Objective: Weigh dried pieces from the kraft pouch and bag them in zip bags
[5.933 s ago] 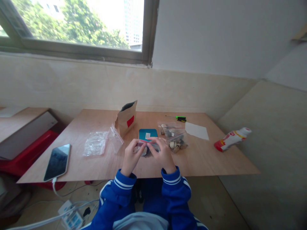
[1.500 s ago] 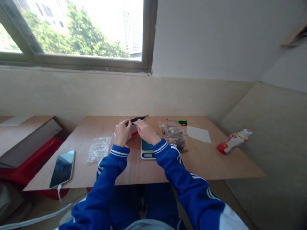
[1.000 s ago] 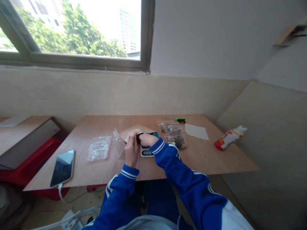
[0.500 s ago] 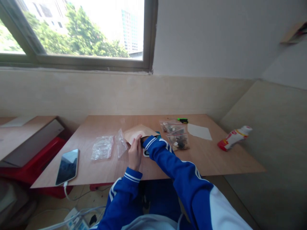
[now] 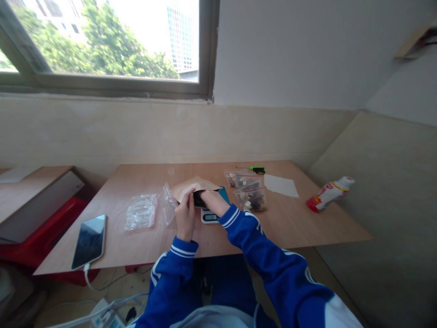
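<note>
Brown paper pouch (image 5: 191, 186) between both hands (image 5: 200, 206)

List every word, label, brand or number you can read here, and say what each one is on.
No text can be read.
Red-and-white plastic bottle lying on its side: printing too blurred.
Small digital scale with a teal top: display too small.
Brown paper pouch held by the left hand, the right hand in its mouth: no lettering visible.
</note>
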`<state>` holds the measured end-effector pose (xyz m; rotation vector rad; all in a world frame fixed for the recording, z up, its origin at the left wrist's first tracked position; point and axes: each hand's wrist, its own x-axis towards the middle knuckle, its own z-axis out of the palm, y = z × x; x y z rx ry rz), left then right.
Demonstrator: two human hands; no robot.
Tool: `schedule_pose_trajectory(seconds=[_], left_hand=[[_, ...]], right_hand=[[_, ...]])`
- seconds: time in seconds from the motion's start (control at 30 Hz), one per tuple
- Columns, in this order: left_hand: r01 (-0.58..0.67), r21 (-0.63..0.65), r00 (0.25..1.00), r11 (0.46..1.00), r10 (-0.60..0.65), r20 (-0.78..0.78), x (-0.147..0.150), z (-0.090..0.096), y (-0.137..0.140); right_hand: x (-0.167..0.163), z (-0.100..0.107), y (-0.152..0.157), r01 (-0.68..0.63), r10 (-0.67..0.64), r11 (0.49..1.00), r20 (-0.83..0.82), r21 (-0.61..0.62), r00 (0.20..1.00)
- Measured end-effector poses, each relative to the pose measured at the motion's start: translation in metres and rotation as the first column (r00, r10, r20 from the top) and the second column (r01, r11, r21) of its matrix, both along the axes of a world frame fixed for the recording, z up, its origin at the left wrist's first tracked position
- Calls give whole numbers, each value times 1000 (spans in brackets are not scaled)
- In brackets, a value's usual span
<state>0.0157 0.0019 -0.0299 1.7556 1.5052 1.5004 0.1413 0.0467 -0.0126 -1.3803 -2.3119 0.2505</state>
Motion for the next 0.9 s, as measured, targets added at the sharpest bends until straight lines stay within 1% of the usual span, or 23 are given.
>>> schedule_pose_trajectory(seconds=[0.07,0.17,0.23,0.3,0.37,0.43,0.5,0.57,0.63,0.7,0.73,0.8,0.87,0.9], left_hand=[[0,-3,1000,1000,0,-6,-1,1,0],[-2,-7,1000,1000,2,-10,-3,3,1],[0,-5,1000,1000,0,-19,-4,5,2],[6,6,999,1000,-6,-33,-5,8,3],[11,16,999,1000,-11,-39,-6,12,5],[17,17,999,1000,-16,-34,-7,15,7],[22,14,999,1000,-22,-25,-8,18,9],[26,12,999,1000,-26,-21,-8,21,9],[28,9,999,1000,-28,-16,-8,23,10],[29,5,1000,1000,-29,-12,-8,24,10],[29,3,1000,1000,-29,-11,-8,24,11],[26,-4,1000,1000,-26,-12,-9,25,12],[12,-19,1000,1000,-13,-18,-11,26,14],[0,-24,1000,1000,-1,-21,-13,27,15]], right_hand=[[3,8,-11,32,-32,999,88,-1,996],[6,17,-21,55,-55,998,167,5,984],[10,21,-27,51,-57,998,197,34,979],[16,26,-33,43,-58,996,190,84,980],[22,30,-38,52,-72,989,138,139,988],[29,32,-40,77,-87,981,46,177,995],[34,32,-41,88,-75,977,-72,196,995],[39,29,-39,91,-49,978,-213,188,976],[42,24,-36,99,-39,983,-353,153,935],[45,21,-33,113,-46,988,-496,105,867],[47,19,-33,114,-50,991,-569,76,821],[52,17,-31,109,-69,994,-707,11,704],[62,16,-31,117,-110,992,-800,-51,590],[68,15,-31,131,-137,988,-826,-77,546]])
